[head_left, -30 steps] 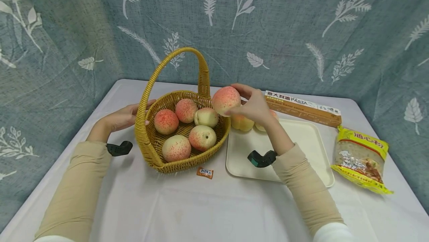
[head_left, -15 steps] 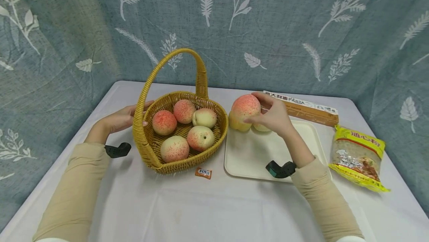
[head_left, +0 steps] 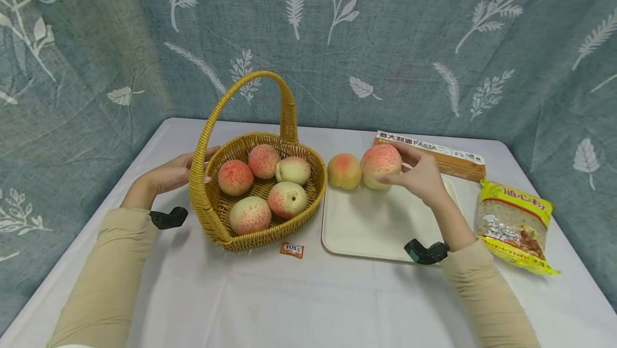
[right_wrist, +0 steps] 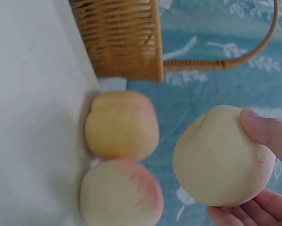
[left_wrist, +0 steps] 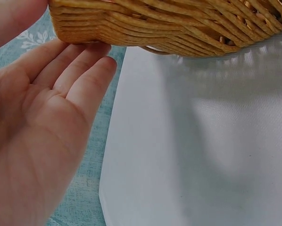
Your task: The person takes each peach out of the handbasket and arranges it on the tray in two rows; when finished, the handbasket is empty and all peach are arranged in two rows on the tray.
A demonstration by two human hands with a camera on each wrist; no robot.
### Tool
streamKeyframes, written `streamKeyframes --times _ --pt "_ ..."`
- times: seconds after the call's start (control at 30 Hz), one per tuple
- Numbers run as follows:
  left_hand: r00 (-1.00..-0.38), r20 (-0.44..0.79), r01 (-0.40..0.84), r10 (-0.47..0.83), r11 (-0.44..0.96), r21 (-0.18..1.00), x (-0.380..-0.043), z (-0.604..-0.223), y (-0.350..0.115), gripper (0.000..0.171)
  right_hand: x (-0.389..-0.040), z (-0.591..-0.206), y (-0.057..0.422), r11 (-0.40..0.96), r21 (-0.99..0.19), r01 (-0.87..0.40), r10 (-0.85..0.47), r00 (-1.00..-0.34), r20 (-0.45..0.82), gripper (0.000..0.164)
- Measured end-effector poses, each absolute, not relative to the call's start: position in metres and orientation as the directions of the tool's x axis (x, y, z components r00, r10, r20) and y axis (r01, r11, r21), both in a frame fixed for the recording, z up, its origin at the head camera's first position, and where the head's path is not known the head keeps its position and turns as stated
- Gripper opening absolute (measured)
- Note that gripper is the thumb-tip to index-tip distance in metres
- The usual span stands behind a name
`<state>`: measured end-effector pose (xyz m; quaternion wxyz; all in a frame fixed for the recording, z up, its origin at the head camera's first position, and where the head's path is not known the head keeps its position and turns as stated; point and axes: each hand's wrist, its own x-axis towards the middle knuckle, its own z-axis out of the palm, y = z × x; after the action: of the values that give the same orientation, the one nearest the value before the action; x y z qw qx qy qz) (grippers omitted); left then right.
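In the head view my left hand [head_left: 170, 173] is at the left side of the wicker basket [head_left: 262, 242], fingers behind the handle's base and thumb on the near side. The left wrist view shows its fingers against the woven wall [left_wrist: 145, 23]. Several peaches, among them a red one [head_left: 235, 178] and a pale speckled one [head_left: 250, 215], lie in the basket. My right hand [head_left: 420, 172] grips another peach [head_left: 379, 165] between thumb and fingers, above the cream tray [head_left: 376, 230]. Under it, the right wrist view shows a yellow peach [right_wrist: 122, 125] and a pale peach [right_wrist: 120, 195] on the tray.
A pasta box [head_left: 448, 164] lies behind the tray. To the right sits a yellow-ended pasta bag [head_left: 513, 227]. A small orange candy packet [head_left: 292, 250] is on the white tablecloth [head_left: 289, 305] before the basket. A patterned curtain [head_left: 308, 91] hangs behind the table.
My right hand has carried its peach from the basket's right rim rightward and down over the tray, uncovering the yellow peach. The left hand has stayed at the basket.
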<state>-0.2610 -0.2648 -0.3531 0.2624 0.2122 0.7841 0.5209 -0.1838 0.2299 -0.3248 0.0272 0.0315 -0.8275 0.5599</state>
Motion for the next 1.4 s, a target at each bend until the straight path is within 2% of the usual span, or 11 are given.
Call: streamKeyframes --times 0.27,0.8,1.03,1.4 --pt "-0.769 -0.184 0.077 0.612 0.374 0.924 -0.262 -0.354 -0.265 0.086 -0.179 -0.333 0.258 0.445 -0.895 -0.029 0.034 -0.998 0.049 0.082" --pt "-0.766 -0.181 0.068 0.616 0.358 0.931 -0.261 -0.351 -0.265 0.086 -0.185 -0.354 0.291 0.476 -0.87 0.128 0.225 -0.974 -0.02 0.079" --pt "-0.77 -0.184 0.067 0.611 0.363 0.929 -0.26 -0.349 -0.265 0.085 -0.19 -0.364 0.292 0.543 -0.823 0.167 0.22 -0.974 -0.053 0.08" --pt "-0.776 -0.207 0.056 0.596 0.392 0.918 -0.259 -0.348 -0.264 0.086 -0.197 -0.368 0.286 0.557 -0.811 0.18 0.218 -0.974 -0.067 0.08"
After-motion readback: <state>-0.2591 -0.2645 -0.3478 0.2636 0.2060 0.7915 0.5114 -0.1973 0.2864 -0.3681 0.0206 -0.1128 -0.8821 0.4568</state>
